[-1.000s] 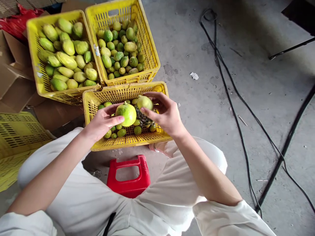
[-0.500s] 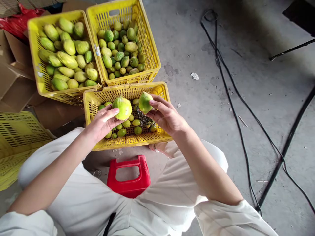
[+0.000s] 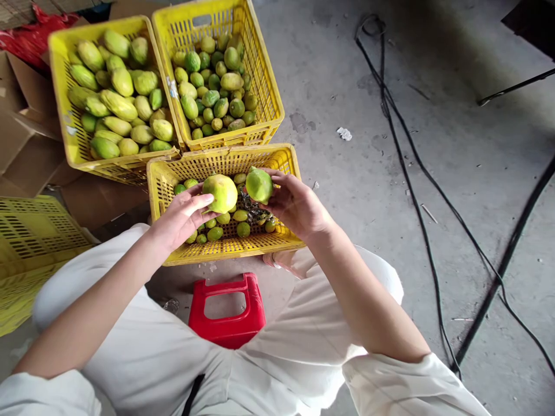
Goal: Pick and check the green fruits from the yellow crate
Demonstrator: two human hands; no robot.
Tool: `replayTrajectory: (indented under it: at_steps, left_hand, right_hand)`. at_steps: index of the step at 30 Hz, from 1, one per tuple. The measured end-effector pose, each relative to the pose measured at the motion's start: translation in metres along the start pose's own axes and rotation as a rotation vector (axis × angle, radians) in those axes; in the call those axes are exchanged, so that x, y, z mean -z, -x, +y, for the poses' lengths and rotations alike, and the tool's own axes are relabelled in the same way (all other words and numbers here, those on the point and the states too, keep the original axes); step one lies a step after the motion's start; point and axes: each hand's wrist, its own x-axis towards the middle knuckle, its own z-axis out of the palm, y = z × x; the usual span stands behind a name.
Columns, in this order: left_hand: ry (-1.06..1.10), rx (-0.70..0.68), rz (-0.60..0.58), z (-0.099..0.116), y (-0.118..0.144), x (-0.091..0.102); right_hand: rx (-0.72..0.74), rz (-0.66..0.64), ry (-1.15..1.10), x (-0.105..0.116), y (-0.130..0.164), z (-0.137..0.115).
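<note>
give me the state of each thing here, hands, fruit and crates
left hand: closed around a yellow-green fruit
right hand: closed around a greener fruit
near crate: partly filled with small fruit
far left crate: heaped with long fruit
far right crate: about half full
red stool: upright

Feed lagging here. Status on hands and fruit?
Left hand holds yellow-green fruit. Right hand holds greener fruit. Both above near crate. Nothing blocking.

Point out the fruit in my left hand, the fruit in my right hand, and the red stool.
round yellow-green fruit (image 3: pixel 221 193), head view, front skin
smaller green fruit (image 3: pixel 259 185), head view, middle
red plastic stool (image 3: pixel 227 322), head view, front rim
</note>
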Motion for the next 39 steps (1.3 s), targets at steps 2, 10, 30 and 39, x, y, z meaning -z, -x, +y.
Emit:
replayTrajectory:
  at_steps: [2,10,30,39]
  left_hand:
    - [0.03,0.008,0.009,0.0,0.0,0.0]
    - [0.094,0.053,0.127,0.004,0.002,-0.004]
    - [0.065,0.077,0.021,0.0,0.001,0.0]
    - [0.073,0.05,0.051,0.006,0.004,-0.004]
  right_hand:
    - [0.009,0.002,-0.008,-0.001,0.001,0.0]
    - [0.025,-0.057,-0.018,-0.004,0.005,0.001]
    - [-0.034,-0.11,-0.018,-0.009,-0.004,0.009]
    - [-0.082,-0.099,-0.09,-0.015,-0.012,0.012]
